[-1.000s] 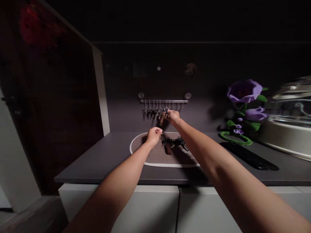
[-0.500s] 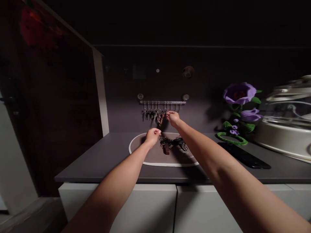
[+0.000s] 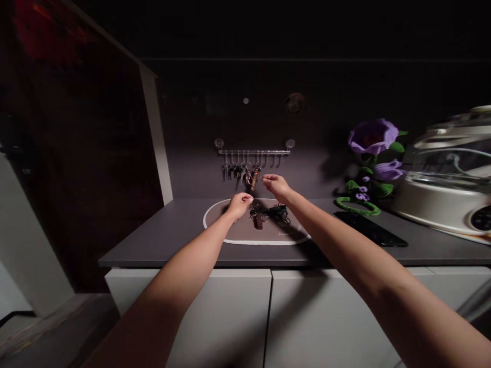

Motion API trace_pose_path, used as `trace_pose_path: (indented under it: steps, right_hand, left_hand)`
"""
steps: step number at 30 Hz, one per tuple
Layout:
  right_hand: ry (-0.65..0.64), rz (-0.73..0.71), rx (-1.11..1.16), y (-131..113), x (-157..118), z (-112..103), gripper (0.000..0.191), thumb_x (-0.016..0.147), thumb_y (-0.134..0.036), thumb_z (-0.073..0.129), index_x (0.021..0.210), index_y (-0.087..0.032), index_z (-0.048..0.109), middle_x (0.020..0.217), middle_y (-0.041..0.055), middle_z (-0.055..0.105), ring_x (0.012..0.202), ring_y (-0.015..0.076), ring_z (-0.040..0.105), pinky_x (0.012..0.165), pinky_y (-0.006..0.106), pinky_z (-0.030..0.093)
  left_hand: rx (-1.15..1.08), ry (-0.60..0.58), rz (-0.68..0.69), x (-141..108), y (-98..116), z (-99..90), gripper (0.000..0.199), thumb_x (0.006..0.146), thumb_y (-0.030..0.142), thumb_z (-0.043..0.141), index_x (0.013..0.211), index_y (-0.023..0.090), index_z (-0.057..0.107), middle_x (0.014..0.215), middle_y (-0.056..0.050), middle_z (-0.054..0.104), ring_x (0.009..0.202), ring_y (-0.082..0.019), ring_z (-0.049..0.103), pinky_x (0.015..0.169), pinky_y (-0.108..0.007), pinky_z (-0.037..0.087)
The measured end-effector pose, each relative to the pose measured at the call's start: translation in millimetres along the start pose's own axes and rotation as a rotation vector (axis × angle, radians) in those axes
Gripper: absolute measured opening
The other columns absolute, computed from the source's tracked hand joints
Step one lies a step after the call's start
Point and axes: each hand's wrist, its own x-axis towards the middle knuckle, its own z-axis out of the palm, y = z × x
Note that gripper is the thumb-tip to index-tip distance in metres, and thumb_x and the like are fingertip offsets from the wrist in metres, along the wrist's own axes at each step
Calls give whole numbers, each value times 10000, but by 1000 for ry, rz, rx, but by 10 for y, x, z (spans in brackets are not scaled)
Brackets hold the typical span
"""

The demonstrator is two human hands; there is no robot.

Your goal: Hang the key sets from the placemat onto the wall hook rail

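The patterned key fob (image 3: 254, 180) hangs just left of the right hand (image 3: 278, 186), above the left hand (image 3: 238, 205), both half-curled, whether gripping anything I cannot tell.

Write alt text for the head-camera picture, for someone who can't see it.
A person's right hand hovers beside keys hanging from a wall rack, the left hand lower. A cluster of keys lies on an oval mat; purple flowers stand at right.
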Motion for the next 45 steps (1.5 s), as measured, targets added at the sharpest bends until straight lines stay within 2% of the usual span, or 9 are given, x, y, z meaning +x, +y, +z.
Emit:
trace_pose_path:
  steps: [4,8,12,15,18,22,34,38,45]
  right_hand:
    - [-63,-116,-259,93,-239,-47,150,718,-177,564,845,-116,616,804,42,648,676,87,537,696,218,416]
    - [-91,-266,-667,168,-458,-73,168,764,-204,531,871,-138,641,908,68,666,823,140,580,766,241,409]
    - [-154,-360,-936,231,-564,-97,215,797,-182,475,919,-141,647,954,90,664,872,161,589,770,233,401]
    - [-192,-391,-1056,287,-567,-106,238,799,-164,452,932,-140,648,973,102,656,889,178,585,765,238,392]
    - [-199,-390,-1109,331,-558,-99,248,804,-176,441,936,-153,650,977,108,650,881,191,582,743,248,390]
    - [-195,-372,-1129,352,-556,-75,243,801,-172,444,924,-169,653,974,106,649,864,188,578,727,246,381]
    - [-208,-399,-1090,359,-523,-93,232,793,-166,453,913,-143,649,954,128,646,859,208,577,727,265,373]
    - [-209,-411,-1077,340,-526,-93,227,796,-168,453,908,-142,649,941,127,646,851,197,575,728,256,373]
    - [-216,-448,-1064,316,-534,-78,227,801,-177,455,918,-142,646,949,122,644,872,184,568,750,245,368]
  left_hand:
    - [131,-44,46,0,-36,10,103,706,152,563,764,116,639,706,-39,636,650,-107,541,677,-237,431]
    - [374,-55,50,-1,-64,-4,153,714,236,567,781,132,657,760,-56,657,684,-128,557,682,-242,427]
    - [574,-63,-8,-6,-70,-25,201,716,333,559,731,165,667,756,-49,667,683,-142,558,666,-244,409]
    - [598,-70,-57,-6,-87,-26,238,711,379,551,690,172,667,683,-35,657,639,-136,538,633,-240,391]
    - [526,-48,-77,-5,-115,-14,218,675,372,588,640,170,664,580,-19,617,577,-128,501,607,-244,373]
    - [406,-24,-89,-9,-135,0,121,639,277,620,615,166,661,530,-1,582,540,-119,466,596,-244,357]
    - [22,-49,-137,-37,15,-50,82,671,194,596,624,131,621,551,9,561,536,-92,452,616,-238,361]
    - [-184,-98,-154,4,-11,-55,50,680,180,606,676,132,617,610,3,586,573,-90,491,659,-244,387]
    - [-461,-128,-221,-3,55,-62,21,701,149,614,707,132,604,767,-19,620,730,-88,554,822,-280,392]
